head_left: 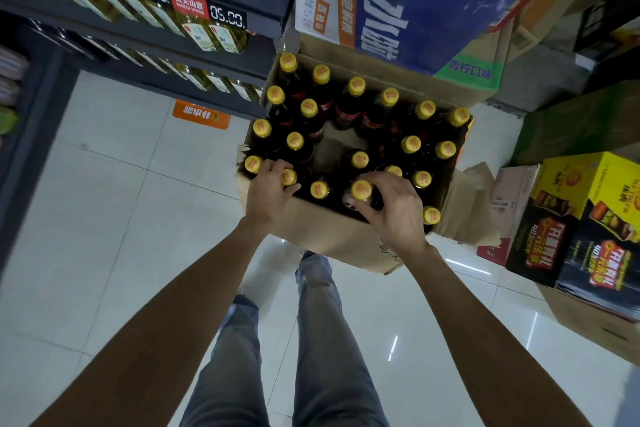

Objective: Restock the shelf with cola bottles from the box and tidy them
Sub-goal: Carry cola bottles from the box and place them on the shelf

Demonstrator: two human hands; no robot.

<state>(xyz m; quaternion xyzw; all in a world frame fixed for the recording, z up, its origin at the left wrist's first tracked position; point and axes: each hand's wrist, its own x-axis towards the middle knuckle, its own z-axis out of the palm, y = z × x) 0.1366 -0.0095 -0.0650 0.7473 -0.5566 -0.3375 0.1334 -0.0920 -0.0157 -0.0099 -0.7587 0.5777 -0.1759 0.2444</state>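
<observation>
An open cardboard box [318,230] stands on the floor in front of me, holding several dark cola bottles with yellow caps. My left hand [268,191] closes around the neck of a cola bottle [288,177] at the box's near-left corner. My right hand [393,206] grips the neck of another cola bottle [361,190] at the near edge, fingers wrapped just under its cap. A gap of bare cardboard [337,144] shows in the middle of the box. The dark shelf [194,55] rises at the upper left.
The shelf carries rows of yellow-green bottles behind red price tags [188,2]. A blue-and-white carton [398,0] is stacked behind the box. Black-and-yellow cartons [588,222] and a pink box [509,198] crowd the right. White tiled floor [114,204] spreads to the left; my legs stand below.
</observation>
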